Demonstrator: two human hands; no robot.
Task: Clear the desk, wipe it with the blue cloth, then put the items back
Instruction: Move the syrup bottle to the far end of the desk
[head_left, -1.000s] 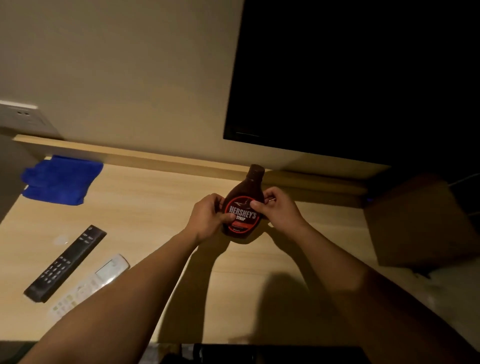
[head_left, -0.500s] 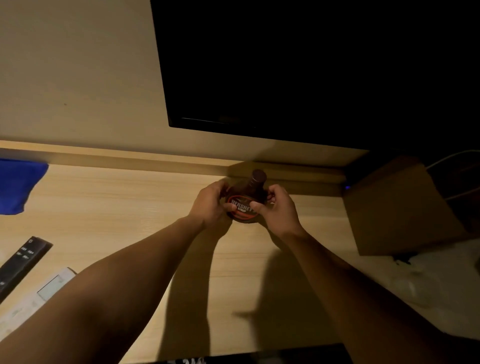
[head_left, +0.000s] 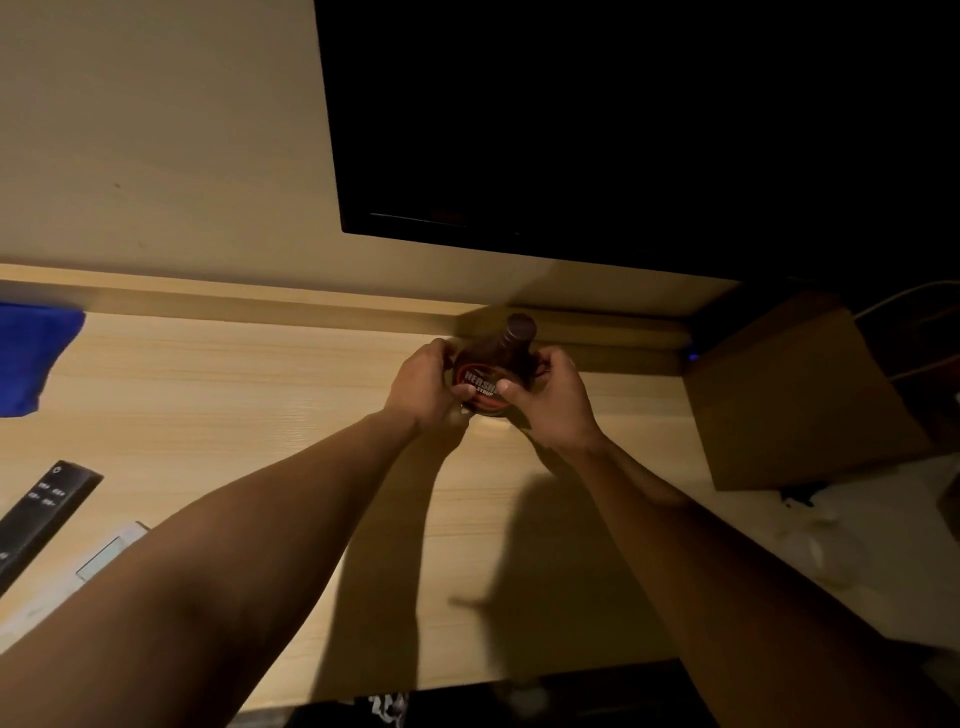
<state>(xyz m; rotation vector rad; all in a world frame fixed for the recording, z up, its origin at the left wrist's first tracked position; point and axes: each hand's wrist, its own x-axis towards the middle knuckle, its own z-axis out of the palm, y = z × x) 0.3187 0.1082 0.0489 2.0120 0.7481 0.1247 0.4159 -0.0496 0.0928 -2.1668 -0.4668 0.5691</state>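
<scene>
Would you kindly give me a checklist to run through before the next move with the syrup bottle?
1. Grip by left hand and right hand on the syrup bottle: ok.
2. Its cap on: ok.
3. Bottle base resting on the desk: cannot tell.
4. Surface cleared: not ok; black remote and white remote lie on it.
5. The blue cloth in view, far left: ok.

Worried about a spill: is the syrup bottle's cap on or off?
On. A brown cap tops the neck of the syrup bottle; the left hand and right hand grip it from either side.
</scene>
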